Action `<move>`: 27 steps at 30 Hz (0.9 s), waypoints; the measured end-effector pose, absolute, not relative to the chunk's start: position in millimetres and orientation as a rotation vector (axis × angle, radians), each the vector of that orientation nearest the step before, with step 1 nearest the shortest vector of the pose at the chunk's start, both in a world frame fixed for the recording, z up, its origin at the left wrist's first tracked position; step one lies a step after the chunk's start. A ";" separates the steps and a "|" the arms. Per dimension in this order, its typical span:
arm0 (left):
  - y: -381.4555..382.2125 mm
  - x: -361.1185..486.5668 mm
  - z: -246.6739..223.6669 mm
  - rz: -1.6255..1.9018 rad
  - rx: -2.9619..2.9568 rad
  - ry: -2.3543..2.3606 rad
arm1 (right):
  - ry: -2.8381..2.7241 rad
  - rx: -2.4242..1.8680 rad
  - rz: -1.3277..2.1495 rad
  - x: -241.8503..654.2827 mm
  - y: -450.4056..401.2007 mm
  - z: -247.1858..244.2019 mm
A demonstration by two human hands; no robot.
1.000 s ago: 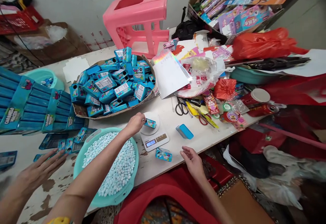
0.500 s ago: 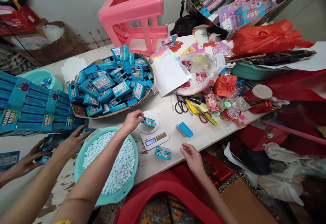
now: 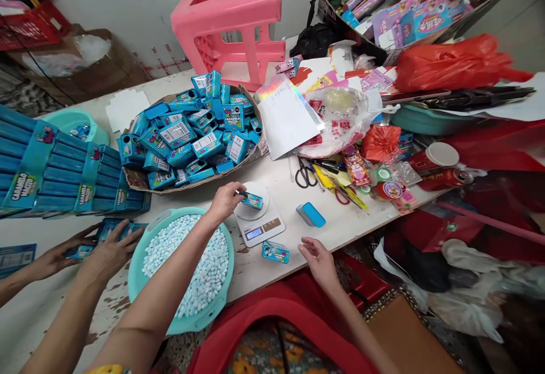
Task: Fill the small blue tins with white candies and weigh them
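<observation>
My left hand [image 3: 229, 199] pinches the end of a small blue box [image 3: 252, 200] over the round plate of a white digital scale [image 3: 272, 225]. Its forearm passes above a turquoise basin [image 3: 229, 283] of pale blue candies [image 3: 204, 266]. My right hand [image 3: 318, 257] hovers by the table's front edge, fingers apart and holding nothing. Between the hands, a second blue box [image 3: 275, 252] lies in front of the scale. Another blue box [image 3: 313, 215] rests right of the scale, tilted, its plain blue side showing.
Another person's hands [image 3: 108, 249] handle blue boxes at the left, beside stacked blue packs [image 3: 63, 175]. A carton [image 3: 204, 184] piled with blue boxes stands behind the scale. Scissors [image 3: 305, 174], a cup [image 3: 434, 155] and plastic bags are at the right; a pink stool [image 3: 234, 8] is behind.
The view has shifted slightly, moving the scene a little right. My left hand keeps its hold on the box at the scale. The other person's hands have moved slightly over their boxes.
</observation>
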State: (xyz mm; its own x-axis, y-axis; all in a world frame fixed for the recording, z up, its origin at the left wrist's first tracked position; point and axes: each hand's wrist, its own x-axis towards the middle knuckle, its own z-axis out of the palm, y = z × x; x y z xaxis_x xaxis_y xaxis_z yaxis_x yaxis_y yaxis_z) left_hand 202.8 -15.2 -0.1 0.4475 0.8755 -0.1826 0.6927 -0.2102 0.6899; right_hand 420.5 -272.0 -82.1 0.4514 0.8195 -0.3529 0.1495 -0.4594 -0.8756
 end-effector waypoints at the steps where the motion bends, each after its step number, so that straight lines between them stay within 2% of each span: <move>1: -16.1 197.6 0.9 0.353 1.917 1.326 | -0.813 -1.888 1.034 421.1 -272.5 -82.3; 5: -34.2 155.8 9.4 0.373 1.757 1.429 | -0.789 -1.901 1.019 426.4 -277.0 -83.1; 10: -84.7 90.3 19.3 -0.076 1.985 1.609 | -0.762 -1.913 1.031 428.4 -283.9 -86.0; 13: -100.7 77.1 21.2 -0.106 2.005 1.657 | -0.762 -1.907 1.055 422.0 -285.6 -86.1; 16: -90.4 96.5 21.6 0.077 2.048 1.640 | -0.771 -1.897 1.069 410.5 -285.0 -83.1; 19: -64.1 140.0 16.3 0.231 2.221 1.413 | -0.762 -1.894 1.074 398.1 -284.3 -78.9; 23: -34.7 194.4 -3.5 0.069 2.389 1.135 | -0.756 -1.894 1.073 386.8 -288.2 -75.7; 27: -28.9 207.4 -16.8 -0.010 2.302 1.131 | -0.859 -1.932 1.016 381.4 -292.7 -68.9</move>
State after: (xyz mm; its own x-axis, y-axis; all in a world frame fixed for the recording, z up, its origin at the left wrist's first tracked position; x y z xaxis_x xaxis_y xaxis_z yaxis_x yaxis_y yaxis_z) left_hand 207.4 -28.9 -16.8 0.6423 0.7256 -0.2469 0.7299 -0.4808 0.4858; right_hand 381.4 -292.7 -68.9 0.4530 0.8221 -0.3449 0.2028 -0.4718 -0.8581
